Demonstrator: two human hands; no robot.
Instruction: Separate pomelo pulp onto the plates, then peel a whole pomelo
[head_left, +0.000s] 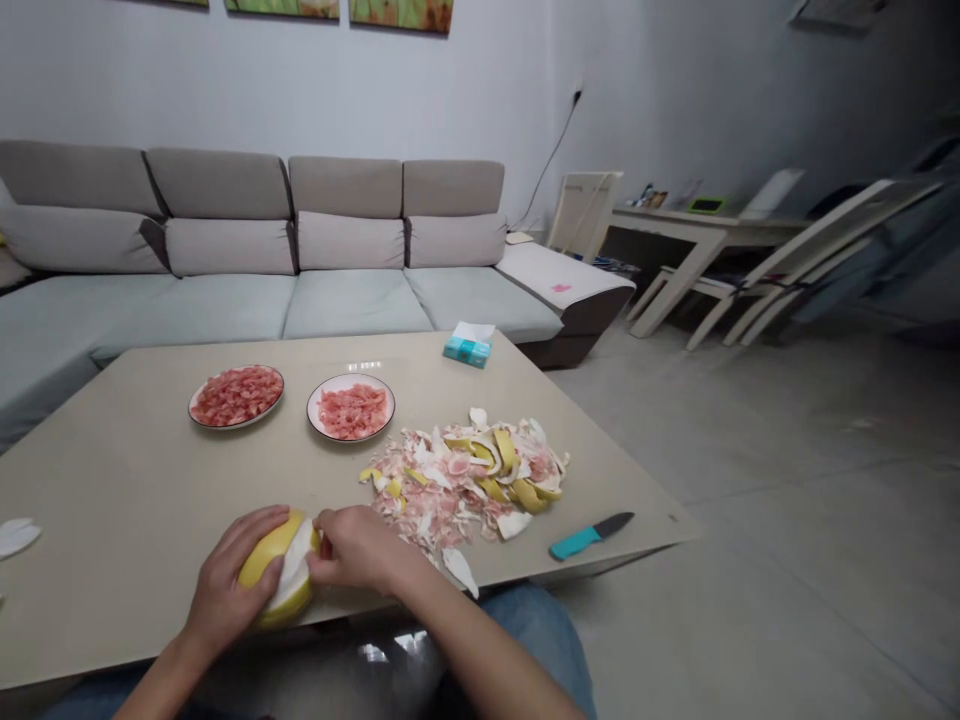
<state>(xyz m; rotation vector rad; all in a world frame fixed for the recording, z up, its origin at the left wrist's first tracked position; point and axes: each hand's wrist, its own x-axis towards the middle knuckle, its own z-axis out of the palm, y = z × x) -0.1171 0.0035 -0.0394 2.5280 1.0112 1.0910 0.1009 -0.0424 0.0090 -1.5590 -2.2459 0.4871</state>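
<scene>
The yellow fruit sits at the table's near edge, between the left hand and right hand; the left grips its left side, the right, fingers bent closed, pinches the peel opposite

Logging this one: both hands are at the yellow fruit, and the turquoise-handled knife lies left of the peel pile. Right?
Not quite: the head view shows the turquoise-handled knife right of the peel pile. The left hand and right hand are indeed at the yellow fruit.
</scene>
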